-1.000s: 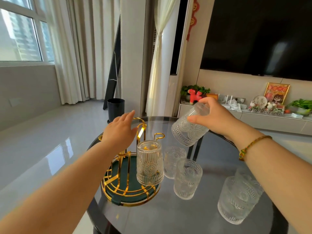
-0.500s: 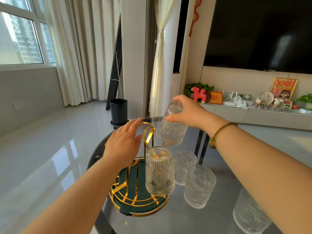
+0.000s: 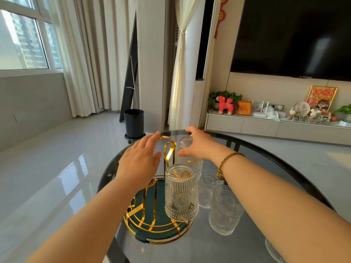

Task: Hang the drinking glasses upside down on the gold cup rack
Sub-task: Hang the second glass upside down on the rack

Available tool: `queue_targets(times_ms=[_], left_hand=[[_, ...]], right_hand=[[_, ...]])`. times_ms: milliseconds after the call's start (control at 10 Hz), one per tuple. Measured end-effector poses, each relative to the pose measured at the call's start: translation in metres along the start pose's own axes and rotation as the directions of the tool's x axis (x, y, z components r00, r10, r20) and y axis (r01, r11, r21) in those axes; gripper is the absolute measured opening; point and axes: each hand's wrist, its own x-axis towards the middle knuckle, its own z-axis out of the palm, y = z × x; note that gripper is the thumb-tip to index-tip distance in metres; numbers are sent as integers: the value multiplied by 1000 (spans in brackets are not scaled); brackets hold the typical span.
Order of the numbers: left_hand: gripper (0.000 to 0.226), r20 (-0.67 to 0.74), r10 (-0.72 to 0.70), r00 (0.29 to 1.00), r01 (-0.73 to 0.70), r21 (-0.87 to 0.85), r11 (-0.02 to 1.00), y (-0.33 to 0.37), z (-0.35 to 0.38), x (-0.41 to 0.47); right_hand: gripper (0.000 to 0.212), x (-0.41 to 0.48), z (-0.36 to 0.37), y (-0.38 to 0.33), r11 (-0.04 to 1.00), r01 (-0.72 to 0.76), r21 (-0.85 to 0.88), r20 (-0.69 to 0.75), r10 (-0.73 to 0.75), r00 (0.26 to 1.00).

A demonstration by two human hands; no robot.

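Note:
The gold cup rack (image 3: 168, 150) stands on its round green and gold base (image 3: 157, 226) on a dark glass table. One ribbed glass (image 3: 181, 194) hangs upside down on a near arm of the rack. My right hand (image 3: 197, 145) grips a second glass (image 3: 187, 158), upside down, by its base, right behind the hung one and over a gold arm. My left hand (image 3: 139, 162) rests flat with spread fingers against the rack's top loop. Two upright glasses (image 3: 226, 209) (image 3: 208, 185) stand on the table just right of the rack.
The round glass table (image 3: 266, 164) has its rim close behind the rack. Another glass (image 3: 273, 251) shows at the bottom right edge, partly under my right arm. A black bin (image 3: 133, 121) stands on the floor beyond, and a low TV cabinet (image 3: 275, 128) runs along the right wall.
My right hand has carried the glass leftward and down, turning it from tilted to fully upside down over the rack's far arm. My left hand has stayed on the rack's top.

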Motion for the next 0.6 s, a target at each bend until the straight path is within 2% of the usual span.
queue_targets(times_ms=[300,600], left_hand=[[52,7,-8,1000,8,-8,1000,0,0,0],[47,-14,3,1000,-4,-8,1000,-1,-3,-3]], right_hand=[[84,-4,10,-2,994,0,-109,4,0,1000],[83,-8,12,-6,998,23,-63,11,-23,1000]])
